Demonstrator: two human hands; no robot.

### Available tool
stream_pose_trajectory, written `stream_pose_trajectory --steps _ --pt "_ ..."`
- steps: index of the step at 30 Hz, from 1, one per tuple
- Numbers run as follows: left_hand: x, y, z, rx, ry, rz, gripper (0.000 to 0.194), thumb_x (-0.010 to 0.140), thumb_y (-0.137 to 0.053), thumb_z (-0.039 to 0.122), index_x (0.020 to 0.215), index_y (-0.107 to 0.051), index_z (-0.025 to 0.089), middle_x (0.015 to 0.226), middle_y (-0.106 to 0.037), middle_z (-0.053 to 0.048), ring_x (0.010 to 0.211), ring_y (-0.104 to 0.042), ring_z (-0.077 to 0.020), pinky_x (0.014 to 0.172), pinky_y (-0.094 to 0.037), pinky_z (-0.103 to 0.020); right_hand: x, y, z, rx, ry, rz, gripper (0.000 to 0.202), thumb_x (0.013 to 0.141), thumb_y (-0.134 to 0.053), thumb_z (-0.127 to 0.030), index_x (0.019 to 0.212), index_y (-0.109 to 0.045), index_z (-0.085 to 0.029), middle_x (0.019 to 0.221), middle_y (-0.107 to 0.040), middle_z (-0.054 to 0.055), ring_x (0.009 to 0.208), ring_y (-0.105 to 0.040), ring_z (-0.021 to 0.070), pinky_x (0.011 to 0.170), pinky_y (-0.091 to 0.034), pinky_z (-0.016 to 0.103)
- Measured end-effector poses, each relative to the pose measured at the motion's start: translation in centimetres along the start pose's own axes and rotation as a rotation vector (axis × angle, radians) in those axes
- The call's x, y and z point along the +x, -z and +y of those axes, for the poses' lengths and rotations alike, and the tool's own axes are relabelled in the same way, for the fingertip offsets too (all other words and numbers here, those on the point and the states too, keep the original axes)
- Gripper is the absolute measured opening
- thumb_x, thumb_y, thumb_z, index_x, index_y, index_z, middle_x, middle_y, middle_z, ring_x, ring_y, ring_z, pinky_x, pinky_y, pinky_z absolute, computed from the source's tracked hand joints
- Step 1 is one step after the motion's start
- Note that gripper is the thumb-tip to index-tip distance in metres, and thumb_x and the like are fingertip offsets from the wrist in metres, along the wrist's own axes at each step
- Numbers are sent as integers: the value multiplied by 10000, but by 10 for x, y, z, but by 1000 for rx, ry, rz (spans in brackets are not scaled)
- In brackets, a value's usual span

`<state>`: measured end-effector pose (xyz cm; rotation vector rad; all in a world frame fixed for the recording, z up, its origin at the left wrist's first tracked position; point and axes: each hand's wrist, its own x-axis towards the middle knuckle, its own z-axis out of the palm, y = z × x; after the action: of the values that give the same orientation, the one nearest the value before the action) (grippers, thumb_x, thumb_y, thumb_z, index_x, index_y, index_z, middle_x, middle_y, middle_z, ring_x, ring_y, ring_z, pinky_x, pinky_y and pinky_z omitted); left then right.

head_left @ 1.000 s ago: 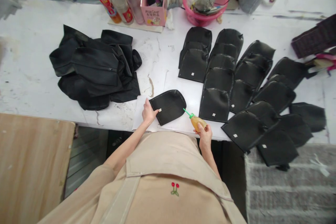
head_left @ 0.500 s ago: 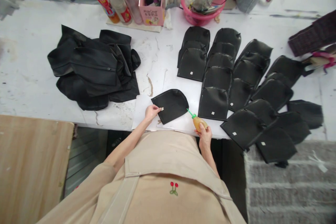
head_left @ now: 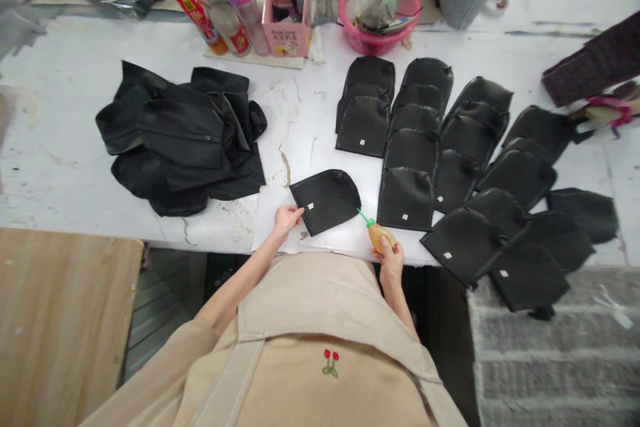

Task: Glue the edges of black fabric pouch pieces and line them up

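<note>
A black leather-like piece (head_left: pixel 327 203) with one rounded end lies flat on white paper in front of me. A small pale tag (head_left: pixel 311 206) sits near its left edge. My left hand (head_left: pixel 289 219) is closed, thumb and finger pinched at that left edge. In my right hand (head_left: pixel 390 260) is a squeeze bottle (head_left: pixel 381 238) of amber liquid with a thin green nozzle (head_left: pixel 365 217). The nozzle tip is at the piece's right edge; whether it touches I cannot tell.
Overlapping rows of similar black pieces (head_left: pixel 407 193) lie to the right. On the left is a heap of black material (head_left: pixel 180 140). Bottles (head_left: pixel 193 3), a pink box (head_left: pixel 287 40) and a pink basin (head_left: pixel 377 43) stand at the back. A wooden board (head_left: pixel 65 313) is at lower left.
My left fingertips have moved slightly left, off the pale tag to the piece's edge. My right hand and the squeeze bottle stay almost in place. The camera view has shifted a little.
</note>
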<state>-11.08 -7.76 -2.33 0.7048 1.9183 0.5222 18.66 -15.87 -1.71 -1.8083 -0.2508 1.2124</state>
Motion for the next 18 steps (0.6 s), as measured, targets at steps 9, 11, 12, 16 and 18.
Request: stream_pose_trajectory --steps 9,11,12,16,18 --pt "-33 6 63 113 -646 162 182 806 -558 248 682 -429 218 750 -491 12 674 -494 -114 550 -431 -193 -9 -3 -9 -95 114 -7 543 609 -847 -506 938 -546 -195 825 -652 -26 519 -607 116 463 -499 240" --pt "-40 2 73 136 -728 179 182 824 -537 226 693 -410 221 774 -475 10 668 -484 -110 551 -431 -191 -12 -5 -12 -142 161 -8 563 599 -855 -489 977 -551 -204 858 -652 -18 569 -612 130 489 -505 253" --pt "-43 -1 76 154 -757 186 180 833 -529 216 703 -404 222 786 -475 10 664 -483 -107 562 -436 -193 -14 -6 -14 -170 192 -10 565 599 -857 -478 996 -559 -207 876 -656 -11 614 -620 143 524 -517 264" --pt "-46 -7 78 252 -851 220 170 854 -506 173 732 -398 224 821 -492 6 652 -490 -99 592 -431 -206 -22 -9 -26 -376 413 -1 498 630 -848 -453 1010 -625 -221 926 -661 16 829 -626 202 785 -537 343" --pt "-46 -8 77 305 -897 242 179 853 -508 152 735 -395 224 838 -512 2 641 -492 -95 598 -419 -214 -27 -12 -32 -497 540 -10 464 656 -834 -466 1020 -651 -244 973 -658 34 934 -614 234 875 -513 366"
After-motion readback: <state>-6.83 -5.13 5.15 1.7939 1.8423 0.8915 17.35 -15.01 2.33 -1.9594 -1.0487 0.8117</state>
